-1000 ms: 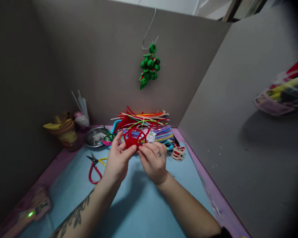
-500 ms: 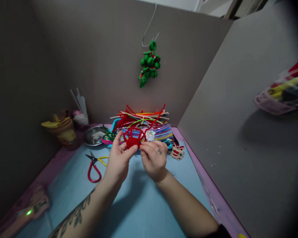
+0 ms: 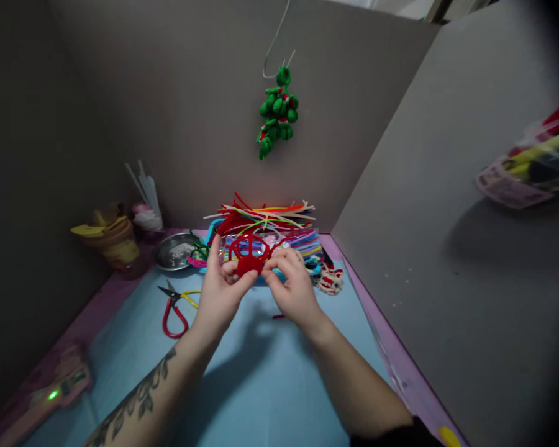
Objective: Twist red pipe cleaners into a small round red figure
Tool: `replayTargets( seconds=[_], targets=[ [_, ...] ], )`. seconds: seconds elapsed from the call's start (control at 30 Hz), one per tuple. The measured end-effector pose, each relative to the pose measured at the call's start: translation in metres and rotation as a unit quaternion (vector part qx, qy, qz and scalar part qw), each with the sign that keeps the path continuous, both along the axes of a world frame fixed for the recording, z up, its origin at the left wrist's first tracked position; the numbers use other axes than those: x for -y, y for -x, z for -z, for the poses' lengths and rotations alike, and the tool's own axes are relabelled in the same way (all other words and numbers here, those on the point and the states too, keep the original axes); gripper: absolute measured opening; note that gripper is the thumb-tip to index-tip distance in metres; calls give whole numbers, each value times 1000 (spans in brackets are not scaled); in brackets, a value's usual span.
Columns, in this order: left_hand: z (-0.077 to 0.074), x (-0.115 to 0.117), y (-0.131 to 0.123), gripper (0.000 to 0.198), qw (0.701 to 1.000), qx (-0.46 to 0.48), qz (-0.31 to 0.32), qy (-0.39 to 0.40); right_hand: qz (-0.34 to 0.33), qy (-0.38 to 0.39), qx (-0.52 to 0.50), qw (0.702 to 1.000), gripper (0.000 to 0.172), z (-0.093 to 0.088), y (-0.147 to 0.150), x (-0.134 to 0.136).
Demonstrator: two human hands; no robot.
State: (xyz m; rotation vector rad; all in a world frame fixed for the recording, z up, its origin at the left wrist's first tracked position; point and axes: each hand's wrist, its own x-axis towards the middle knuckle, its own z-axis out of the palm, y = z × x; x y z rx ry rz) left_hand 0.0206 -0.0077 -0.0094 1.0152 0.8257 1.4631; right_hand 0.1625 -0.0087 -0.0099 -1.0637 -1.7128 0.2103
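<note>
A red pipe-cleaner shape [image 3: 248,254] with several loops is held up above the blue mat [image 3: 242,379]. My left hand [image 3: 218,292] pinches its lower left side between thumb and fingers. My right hand [image 3: 292,287] is closed on its right side, fingers curled round a red strand. Just behind the hands lies a pile of coloured pipe cleaners [image 3: 265,230]. Red-handled scissors [image 3: 172,307] lie on the mat to the left of my left hand.
A green pipe-cleaner ornament [image 3: 277,112] hangs from a hook on the grey back wall. A metal dish [image 3: 173,251] and a cup with yellow bits [image 3: 109,239] stand at the back left. A small red-and-white figure [image 3: 330,279] sits at right. Grey partitions enclose the desk.
My right hand has turned and moved up against the red shape, bending a long strand down into a loop. The view has tilted slightly downward.
</note>
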Motion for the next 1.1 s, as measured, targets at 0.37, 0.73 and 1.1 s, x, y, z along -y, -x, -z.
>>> replayTargets(
  seconds=[0.37,0.73,1.1],
  targets=[
    [-4,-2,2,118,998,33,43,-10,-66,127,-201,969,18,14,-1,-10],
    [-6,0,2,108,1000,15,12,-22,-140,144,-360,911,31,32,17,-17],
    [-6,0,3,103,999,5,22,-23,-143,163,-370,904,37,34,19,-16]
  ],
)
